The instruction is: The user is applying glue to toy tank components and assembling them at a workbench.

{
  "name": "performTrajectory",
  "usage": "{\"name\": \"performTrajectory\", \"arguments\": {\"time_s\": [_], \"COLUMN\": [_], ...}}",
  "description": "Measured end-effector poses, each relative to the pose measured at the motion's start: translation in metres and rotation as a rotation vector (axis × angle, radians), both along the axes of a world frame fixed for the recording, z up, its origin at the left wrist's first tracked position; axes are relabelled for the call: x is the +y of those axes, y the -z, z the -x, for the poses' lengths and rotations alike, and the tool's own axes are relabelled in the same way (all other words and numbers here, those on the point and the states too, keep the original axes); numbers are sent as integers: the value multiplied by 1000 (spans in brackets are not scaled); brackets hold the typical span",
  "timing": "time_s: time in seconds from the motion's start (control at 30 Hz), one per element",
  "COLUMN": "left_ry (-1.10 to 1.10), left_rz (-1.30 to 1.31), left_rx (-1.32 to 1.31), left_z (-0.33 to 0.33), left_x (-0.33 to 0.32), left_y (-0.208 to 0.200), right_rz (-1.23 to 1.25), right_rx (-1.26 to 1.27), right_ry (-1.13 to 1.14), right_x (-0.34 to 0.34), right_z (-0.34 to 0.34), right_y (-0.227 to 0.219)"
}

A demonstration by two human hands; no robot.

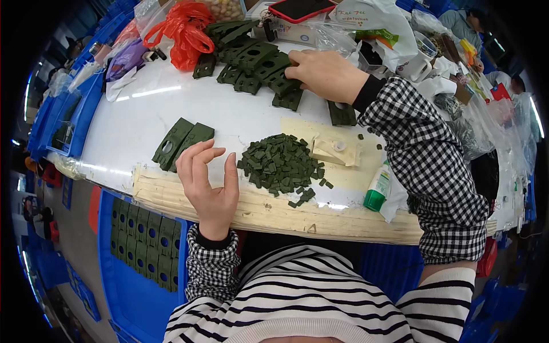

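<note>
My left hand [205, 180] is raised over the table's front edge, its fingers apart and nothing in them. Just beyond it lie two dark green rectangular plates with round holes [167, 146], side by side. My right hand [326, 73] reaches to the far side, fingers curled onto a dark green plate [283, 83] at the right edge of a heaped pile of similar plates [251, 57]. The undersides of those fingers are hidden. Between my arms sits a mound of small dark green rectangular chips [279, 163]. Another green plate [341, 113] lies below my right wrist.
A green-and-white bottle [377, 187] stands right of the chips, near a taped pale block [336, 150]. A blue tray [123, 286] at lower left holds rows of green plates. Red bags [182, 31], a phone [300, 8] and plastic wrapping crowd the far side.
</note>
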State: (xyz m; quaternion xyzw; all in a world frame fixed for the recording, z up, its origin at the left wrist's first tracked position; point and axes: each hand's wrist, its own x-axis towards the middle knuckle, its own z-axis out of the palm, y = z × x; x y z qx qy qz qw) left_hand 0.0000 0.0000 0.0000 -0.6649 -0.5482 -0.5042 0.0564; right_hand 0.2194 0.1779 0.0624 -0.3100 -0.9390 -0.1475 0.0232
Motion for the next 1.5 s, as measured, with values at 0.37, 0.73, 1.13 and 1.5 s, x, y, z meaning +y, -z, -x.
{"name": "performTrajectory", "arguments": {"time_s": [0.37, 0.73, 1.13, 1.5], "left_ry": [316, 1061, 1068, 1079], "left_rz": [-28, 300, 547, 590], "left_rx": [-287, -469, -1040, -1177], "left_z": [-4, -61, -61, -62], "left_x": [-15, -48, -51, -49], "left_y": [-2, -8, -8, -1], "right_rz": [124, 453, 81, -145], "right_rx": [351, 492, 4, 683], "right_ry": [-123, -161, 123, 95], "right_x": [-95, -225, -209, -222], "right_z": [-8, -42, -99, -127], "right_y": [-66, -31, 3, -36]}}
